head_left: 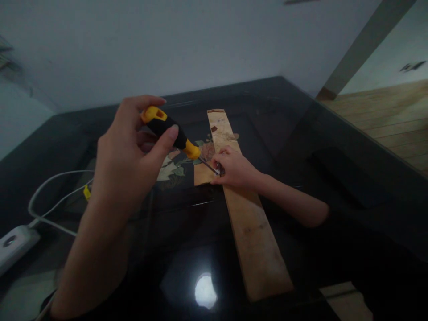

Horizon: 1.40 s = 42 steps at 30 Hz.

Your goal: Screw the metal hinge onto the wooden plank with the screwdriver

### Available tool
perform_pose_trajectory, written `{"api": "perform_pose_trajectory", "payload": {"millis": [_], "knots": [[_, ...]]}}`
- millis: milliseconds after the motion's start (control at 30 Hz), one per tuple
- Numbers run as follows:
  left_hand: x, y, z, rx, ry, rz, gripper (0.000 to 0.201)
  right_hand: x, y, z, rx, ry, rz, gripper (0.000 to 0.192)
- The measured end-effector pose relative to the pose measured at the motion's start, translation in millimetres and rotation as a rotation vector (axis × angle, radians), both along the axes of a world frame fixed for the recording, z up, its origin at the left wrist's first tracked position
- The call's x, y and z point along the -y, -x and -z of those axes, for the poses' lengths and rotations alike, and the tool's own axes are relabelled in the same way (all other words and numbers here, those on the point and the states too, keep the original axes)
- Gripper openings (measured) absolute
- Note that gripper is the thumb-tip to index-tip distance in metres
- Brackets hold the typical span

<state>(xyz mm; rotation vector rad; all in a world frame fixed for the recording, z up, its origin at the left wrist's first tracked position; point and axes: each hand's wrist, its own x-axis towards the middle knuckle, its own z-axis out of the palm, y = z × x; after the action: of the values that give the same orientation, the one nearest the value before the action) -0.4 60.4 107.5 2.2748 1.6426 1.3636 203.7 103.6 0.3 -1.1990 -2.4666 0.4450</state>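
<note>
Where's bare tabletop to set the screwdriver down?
Free: dark table right of the plank, and the near strip between left hand and plank. Crowded: where the screwdriver meets the right hand; cable and power strip far left.

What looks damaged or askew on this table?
The plank lies skewed across the table, with dark blotches near its far end. The left hand holds a screwdriver; the right hand steadies its tip.
</note>
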Motion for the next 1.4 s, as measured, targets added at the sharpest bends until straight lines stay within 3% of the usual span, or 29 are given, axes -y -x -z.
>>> {"api": "perform_pose_trajectory", "payload": {"millis": [100, 167, 267, 433, 667, 900, 1100, 1267, 1400], "knots": [[-4, -1, 3.9, 0.005, -0.049, -0.084, 0.045, 0, 0, -0.5, 0.000, -0.004, 0.002, 0.033], [-7, 2, 8.0, 0.074, -0.020, -0.073, 0.053, 0, 1, -1.0, 0.007, -0.003, 0.003, 0.033], [-11, 12, 10.8, 0.140, 0.067, 0.056, 0.051, 1, 0, -1.4, 0.012, 0.001, -0.006, 0.031], [-10, 25, 1.8, 0.023, 0.116, 0.279, 0.051, 0, -1, 0.6, 0.002, -0.002, -0.007, 0.032], [-5, 14, 2.1, 0.002, 0.100, 0.042, 0.053, 0, 0, 0.9, -0.001, -0.005, 0.006, 0.035], [-1, 12, -6.6, 0.096, 0.193, 0.142, 0.049, 1, 0, 0.3, 0.004, -0.016, 0.003, 0.036], [1, 6, -5.7, 0.090, 0.075, 0.027, 0.039, 2, 1, -0.3, -0.004, 0.000, 0.034, 0.041], [5, 7, -12.6, 0.064, 0.186, 0.131, 0.047, 2, 2, 0.6, -0.017, 0.001, 0.034, 0.042], [4, 9, -10.2, -0.085, 0.033, -0.038, 0.043, 2, 2, 1.1, -0.017, 0.009, 0.035, 0.043]]}}
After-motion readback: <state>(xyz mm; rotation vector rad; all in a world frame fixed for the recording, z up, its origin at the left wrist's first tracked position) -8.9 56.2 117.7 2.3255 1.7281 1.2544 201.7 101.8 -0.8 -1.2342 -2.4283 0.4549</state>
